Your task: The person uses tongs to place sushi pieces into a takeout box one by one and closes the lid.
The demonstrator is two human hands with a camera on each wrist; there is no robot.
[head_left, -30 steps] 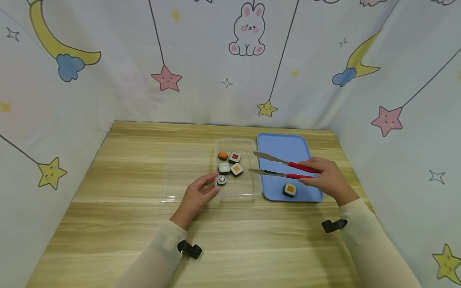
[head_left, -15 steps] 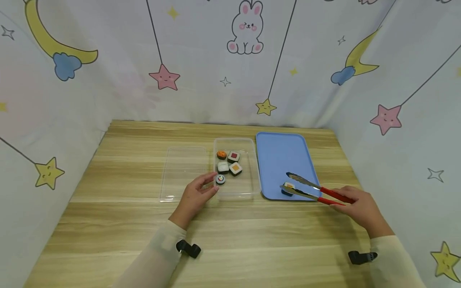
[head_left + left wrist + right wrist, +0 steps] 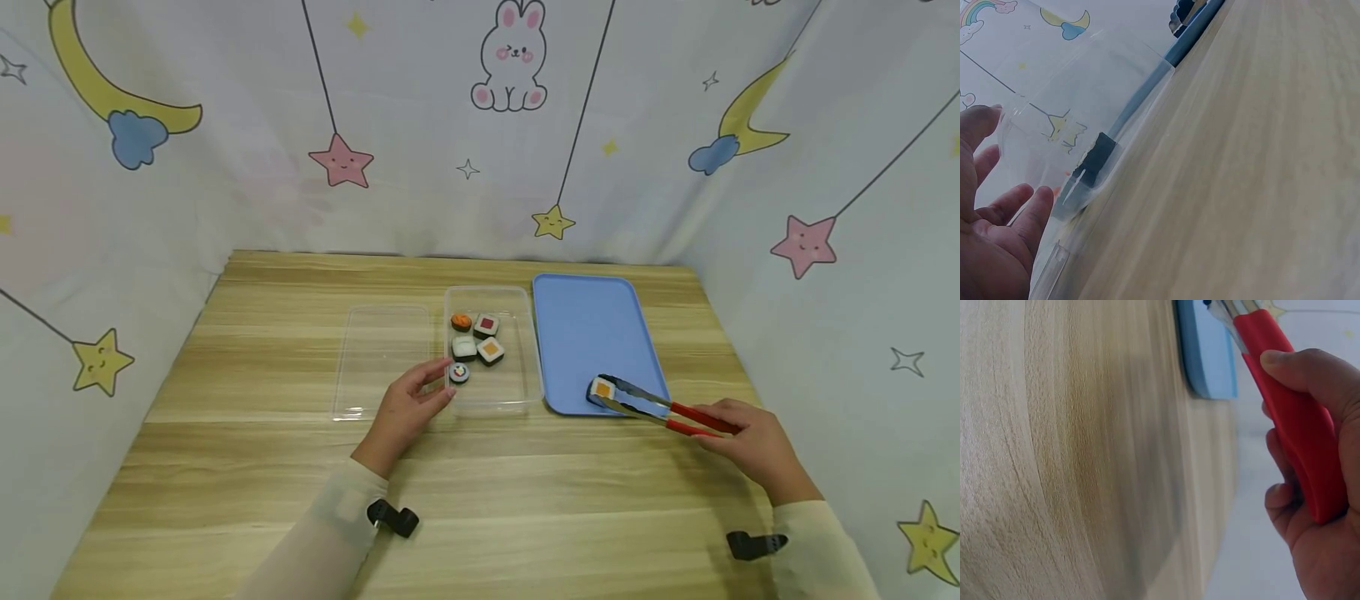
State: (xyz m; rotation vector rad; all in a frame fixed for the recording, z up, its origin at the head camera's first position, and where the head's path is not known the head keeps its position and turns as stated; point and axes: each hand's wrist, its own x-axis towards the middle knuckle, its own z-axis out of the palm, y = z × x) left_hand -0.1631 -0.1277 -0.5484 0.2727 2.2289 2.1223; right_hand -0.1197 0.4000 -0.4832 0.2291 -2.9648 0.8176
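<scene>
Tongs (image 3: 660, 408) in right hand (image 3: 753, 450) pinched sushi piece (image 3: 602, 389) at near edge of blue tray (image 3: 592, 325); left hand (image 3: 408, 408) steadied clear box (image 3: 517, 392) left of tray. Pickup step, judged; next: lift without loosening squeeze

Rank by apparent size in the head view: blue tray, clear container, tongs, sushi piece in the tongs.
1. blue tray
2. clear container, slightly smaller than the tray
3. tongs, long but thin
4. sushi piece, clearly smallest
</scene>
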